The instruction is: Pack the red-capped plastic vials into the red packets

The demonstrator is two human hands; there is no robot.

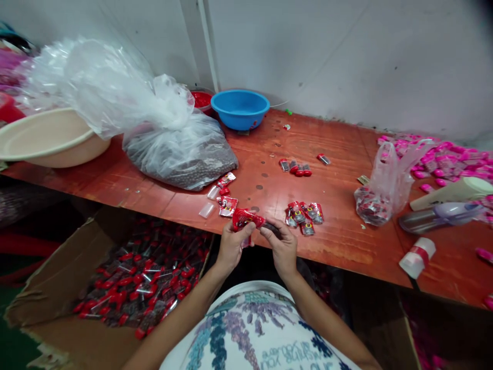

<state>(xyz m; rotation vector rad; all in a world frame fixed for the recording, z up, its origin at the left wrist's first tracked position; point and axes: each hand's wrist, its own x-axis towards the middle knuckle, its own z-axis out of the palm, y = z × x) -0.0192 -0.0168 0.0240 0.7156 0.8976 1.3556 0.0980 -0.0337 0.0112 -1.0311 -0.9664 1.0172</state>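
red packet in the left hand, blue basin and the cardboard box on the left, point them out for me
Red packet (242, 218): head view, middle of its visible red side
Blue basin (239, 121): head view, front wall
Cardboard box (63, 268): head view, inner side wall

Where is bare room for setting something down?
Bare tabletop lies between the right packet cluster and carrier bag, and between the capped tubes and wall. Crowded: far right, with pink pieces; left, around the bulging clear bag.
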